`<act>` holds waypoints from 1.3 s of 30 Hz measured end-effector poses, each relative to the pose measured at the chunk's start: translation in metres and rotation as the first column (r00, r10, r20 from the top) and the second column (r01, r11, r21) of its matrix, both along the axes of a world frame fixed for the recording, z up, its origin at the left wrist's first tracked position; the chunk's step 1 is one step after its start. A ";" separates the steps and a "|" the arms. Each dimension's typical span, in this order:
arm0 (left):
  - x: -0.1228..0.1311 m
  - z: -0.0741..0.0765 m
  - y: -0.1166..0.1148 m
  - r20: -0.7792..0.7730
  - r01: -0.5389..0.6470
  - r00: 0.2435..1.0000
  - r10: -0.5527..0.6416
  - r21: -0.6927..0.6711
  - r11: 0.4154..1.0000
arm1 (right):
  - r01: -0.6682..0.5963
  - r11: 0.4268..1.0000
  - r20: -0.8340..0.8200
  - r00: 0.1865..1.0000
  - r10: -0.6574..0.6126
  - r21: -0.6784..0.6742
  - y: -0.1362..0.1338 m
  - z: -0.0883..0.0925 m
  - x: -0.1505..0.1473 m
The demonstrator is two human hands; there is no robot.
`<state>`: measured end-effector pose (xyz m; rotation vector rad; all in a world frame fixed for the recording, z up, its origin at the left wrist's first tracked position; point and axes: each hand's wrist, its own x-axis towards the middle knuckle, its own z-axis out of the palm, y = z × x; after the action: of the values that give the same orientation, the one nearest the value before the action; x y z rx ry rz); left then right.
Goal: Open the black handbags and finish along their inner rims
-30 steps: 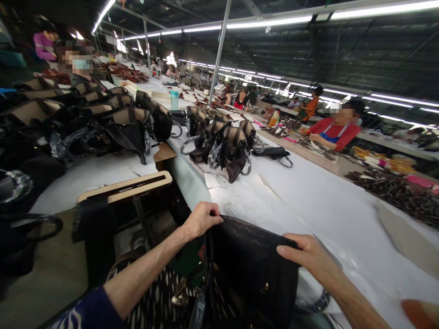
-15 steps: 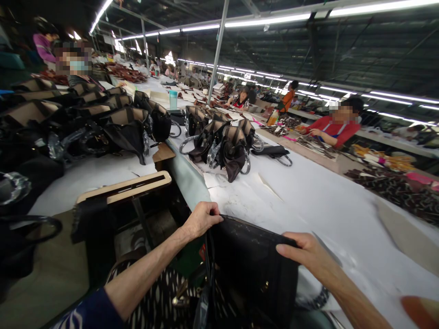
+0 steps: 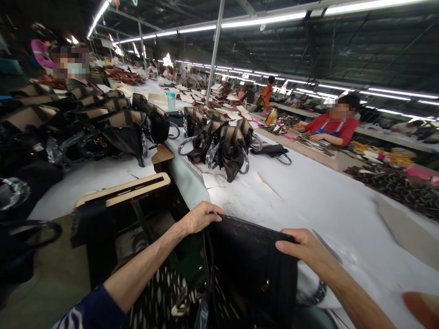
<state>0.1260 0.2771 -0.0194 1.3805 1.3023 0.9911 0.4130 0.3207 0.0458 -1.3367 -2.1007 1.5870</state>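
Note:
A black handbag [image 3: 250,265] with a small gold-coloured fitting hangs upright at the near edge of the white-covered table. My left hand [image 3: 202,216] pinches its top edge at the left corner, thumb and fingers closed. At the right end of that same edge, my right hand [image 3: 298,246] grips with the thumb on the near face and the fingers behind. A plastic-wrapped handle [image 3: 313,294] shows behind the bag, below my right wrist. The bag's bottom lies partly out of frame.
Several black handbags [image 3: 229,153] stand mid-table, and many more [image 3: 116,128] crowd the left table. A slotted wooden-edged frame [image 3: 137,187] juts out left of my hands. Across the table, a person in red [image 3: 332,123] handles dark strips. A turquoise bottle [image 3: 171,101] stands farther back.
Both hands keep the same hold on the bag's top edge. The left fingers have stretched slightly along it. Across the table, the person in red has shifted a little.

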 end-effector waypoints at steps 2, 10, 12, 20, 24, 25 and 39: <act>-0.005 0.011 -0.001 -0.013 0.041 0.999 -0.041 -0.015 0.999 | -0.017 1.000 -0.026 1.000 0.017 -0.011 0.003 0.003 -0.003; -0.021 0.046 -0.036 0.057 0.222 0.974 -0.218 -0.096 0.970 | -0.126 0.991 -0.139 0.982 0.131 0.045 0.000 0.010 -0.019; -0.020 0.047 -0.046 0.080 0.201 0.978 -0.193 -0.103 0.974 | -0.134 0.985 -0.107 0.984 0.145 0.106 -0.005 0.010 -0.021; -0.013 0.043 -0.065 0.129 0.142 0.985 -0.119 -0.194 0.971 | -0.187 0.921 0.111 0.981 0.158 0.341 -0.024 0.014 -0.022; -0.010 0.042 -0.069 0.116 0.152 0.985 -0.131 -0.199 0.968 | -0.299 0.741 0.268 0.949 0.165 0.602 -0.034 0.015 -0.030; -0.009 0.043 -0.070 0.103 0.146 0.986 -0.128 -0.196 0.970 | -0.342 0.682 0.303 0.935 0.182 0.647 -0.037 0.016 -0.034; -0.004 0.054 -0.083 0.025 0.130 0.991 -0.128 -0.144 0.981 | -0.449 0.621 0.398 0.888 0.231 0.642 -0.051 0.013 -0.066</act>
<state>0.1224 0.1942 0.0350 1.3244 1.2320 0.8017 0.3474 0.2697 0.0586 -0.9195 -2.8432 0.4667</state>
